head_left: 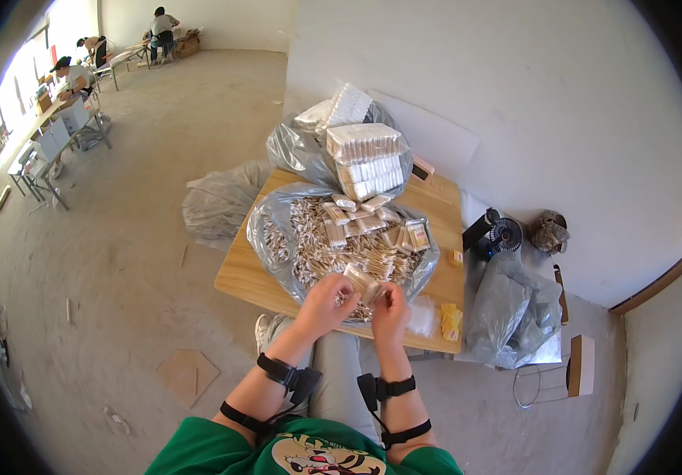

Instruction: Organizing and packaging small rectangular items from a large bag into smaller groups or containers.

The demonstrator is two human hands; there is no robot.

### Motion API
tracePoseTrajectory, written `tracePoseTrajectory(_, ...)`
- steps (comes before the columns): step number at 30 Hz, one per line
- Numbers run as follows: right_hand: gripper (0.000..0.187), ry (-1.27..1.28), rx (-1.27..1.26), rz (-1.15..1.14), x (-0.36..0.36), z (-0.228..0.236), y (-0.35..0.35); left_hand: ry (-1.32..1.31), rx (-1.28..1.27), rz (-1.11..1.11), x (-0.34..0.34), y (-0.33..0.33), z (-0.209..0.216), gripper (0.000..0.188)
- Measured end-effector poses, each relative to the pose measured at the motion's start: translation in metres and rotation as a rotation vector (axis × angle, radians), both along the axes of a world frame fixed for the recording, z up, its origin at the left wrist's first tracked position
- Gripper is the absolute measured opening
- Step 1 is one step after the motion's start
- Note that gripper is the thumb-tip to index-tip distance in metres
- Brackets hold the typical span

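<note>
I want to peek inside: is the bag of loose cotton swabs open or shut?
Open: the grey bag is spread wide on the table, with loose cotton swabs showing inside.

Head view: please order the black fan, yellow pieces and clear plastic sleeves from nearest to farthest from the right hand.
1. Clear plastic sleeves, just right.
2. Yellow pieces, further right.
3. Black fan, farther right and forward.

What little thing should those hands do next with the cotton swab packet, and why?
Maybe check that the cotton swab packet is closed. The left hand and right hand both hold it, and I can't tell whether it is sealed. Loose cotton swabs lie just below, so any that slipped out could get lost among them.
</note>
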State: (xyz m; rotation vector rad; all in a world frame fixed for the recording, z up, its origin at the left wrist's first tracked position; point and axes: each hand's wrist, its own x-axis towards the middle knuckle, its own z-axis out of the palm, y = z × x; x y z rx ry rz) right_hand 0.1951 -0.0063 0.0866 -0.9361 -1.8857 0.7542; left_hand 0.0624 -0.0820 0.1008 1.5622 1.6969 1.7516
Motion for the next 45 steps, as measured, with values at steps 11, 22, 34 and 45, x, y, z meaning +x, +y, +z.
tracePoseTrajectory(11,0.017,0.451,-0.382,0.118,-0.021,-0.026,0.045,-0.369,-0.195,0.163,-0.032,0.042,-0.031,0.024)
tracePoseTrajectory(22,0.013,0.099,-0.286,0.139,-0.057,0.011,0.070,-0.242,-0.228,0.087,-0.038,0.069,-0.018,0.019)
tracePoseTrajectory(34,0.009,0.666,-0.610,0.295,-0.064,-0.017,0.094,-0.556,-0.173,0.096,-0.042,0.103,-0.030,0.015)
tracePoseTrajectory(45,0.029,0.849,-1.124,0.218,-0.071,-0.024,0.066,-0.773,0.002,0.257,-0.046,0.123,-0.044,0.023)
